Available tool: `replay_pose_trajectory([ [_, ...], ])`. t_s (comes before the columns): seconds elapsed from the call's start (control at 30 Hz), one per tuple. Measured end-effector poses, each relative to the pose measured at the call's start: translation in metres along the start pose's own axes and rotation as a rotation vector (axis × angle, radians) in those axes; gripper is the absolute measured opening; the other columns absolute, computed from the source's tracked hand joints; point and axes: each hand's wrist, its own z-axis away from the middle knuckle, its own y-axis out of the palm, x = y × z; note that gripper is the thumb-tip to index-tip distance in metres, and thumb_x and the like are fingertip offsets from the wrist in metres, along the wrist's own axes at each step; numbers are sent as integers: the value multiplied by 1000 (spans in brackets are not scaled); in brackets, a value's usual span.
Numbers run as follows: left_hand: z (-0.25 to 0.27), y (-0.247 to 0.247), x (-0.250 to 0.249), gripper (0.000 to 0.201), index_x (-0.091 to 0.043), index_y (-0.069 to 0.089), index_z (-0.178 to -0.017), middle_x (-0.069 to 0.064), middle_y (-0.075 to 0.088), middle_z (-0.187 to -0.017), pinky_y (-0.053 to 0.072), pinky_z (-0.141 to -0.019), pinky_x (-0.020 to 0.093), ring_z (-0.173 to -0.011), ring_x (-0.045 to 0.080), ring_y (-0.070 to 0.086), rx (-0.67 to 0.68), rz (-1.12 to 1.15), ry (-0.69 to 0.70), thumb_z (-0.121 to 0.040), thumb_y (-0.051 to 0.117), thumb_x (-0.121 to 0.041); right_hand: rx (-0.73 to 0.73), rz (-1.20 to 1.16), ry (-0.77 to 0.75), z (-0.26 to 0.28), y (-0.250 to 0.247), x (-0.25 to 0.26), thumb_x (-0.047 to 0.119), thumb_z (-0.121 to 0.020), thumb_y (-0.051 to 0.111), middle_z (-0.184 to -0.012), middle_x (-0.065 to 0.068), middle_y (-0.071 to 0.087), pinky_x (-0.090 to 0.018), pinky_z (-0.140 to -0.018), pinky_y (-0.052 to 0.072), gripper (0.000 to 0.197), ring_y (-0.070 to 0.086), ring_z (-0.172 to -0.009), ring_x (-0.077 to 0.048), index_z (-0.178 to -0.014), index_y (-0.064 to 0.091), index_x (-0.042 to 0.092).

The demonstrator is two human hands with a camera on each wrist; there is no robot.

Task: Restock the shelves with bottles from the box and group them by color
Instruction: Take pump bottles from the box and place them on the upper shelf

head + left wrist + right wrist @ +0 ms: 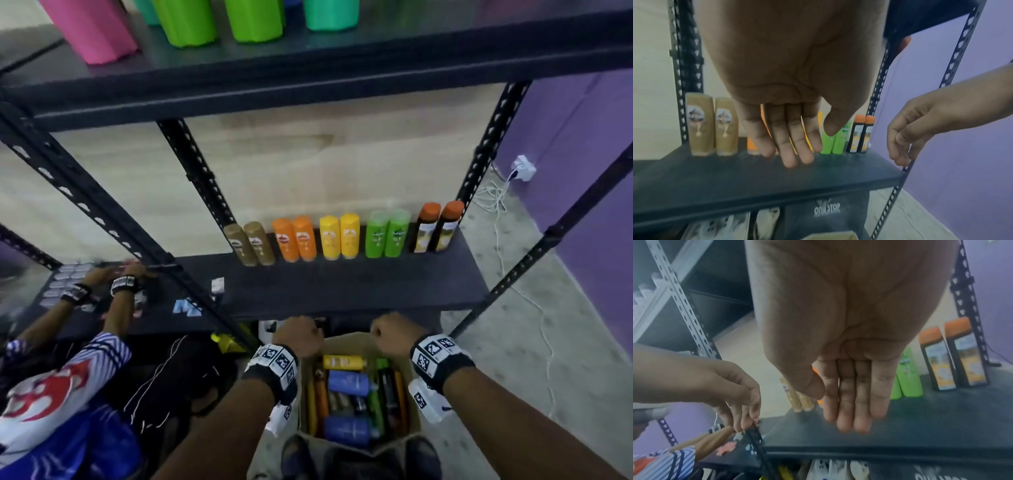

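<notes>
My left hand [301, 334] and right hand [390, 334] hover side by side at the front edge of the black lower shelf [342, 287], above the open cardboard box [349, 344]. The left wrist view shows the left hand [810, 147] with straight fingers and nothing in it. The right hand [835, 409] looks the same in the right wrist view. The box holds lying bottles, among them a yellow one [344, 362] and two blue ones [349, 383]. At the back of the shelf stand pairs of brown [251, 248], orange [296, 240], yellow [339, 238], green [387, 236] and orange-capped black bottles [435, 229].
Large pink [92, 31], green [188, 20] and teal [330, 13] bottles stand on the upper shelf. Another person [68, 377] works at the neighbouring rack on the left. Perforated black uprights [202, 178] frame the bay. A wall socket with a white cable [522, 168] is on the purple wall.
</notes>
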Motion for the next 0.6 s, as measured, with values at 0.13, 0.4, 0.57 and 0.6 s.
replay_pose_trajectory([
  [0.13, 1, 38, 11, 40, -4, 68, -112, 18, 69, -120, 54, -89, 38, -109, 36, 66, 96, -65, 0, -104, 42, -33, 96, 0, 65, -2, 40, -14, 25, -97, 46, -86, -9, 62, -32, -73, 45, 28, 59, -82, -26, -71, 53, 17],
  [0.4, 9, 104, 27, 42, -5, 61, -128, 20, 67, -126, 53, -91, 39, -112, 37, 65, 303, -107, -59, -107, 36, -33, 214, -166, 194, 5, 105, -38, 26, -101, 50, -105, -18, 69, -28, -75, 43, 24, 62, -91, -27, -95, 67, 10],
  [0.57, 16, 132, 38, 45, -4, 61, -129, 23, 64, -131, 50, -94, 40, -116, 42, 62, 385, -105, -130, -105, 37, -34, 291, -254, 269, 2, 135, -54, 23, -100, 48, -81, -13, 55, -32, -68, 37, 31, 53, -76, -23, -73, 50, 10],
  [0.6, 16, 138, 41, 46, -4, 61, -129, 23, 63, -132, 50, -95, 41, -118, 42, 61, 399, -98, -143, -105, 37, -34, 302, -268, 276, 1, 141, -57, 23, -101, 48, -81, -14, 55, -32, -68, 37, 30, 52, -77, -23, -74, 51, 9],
])
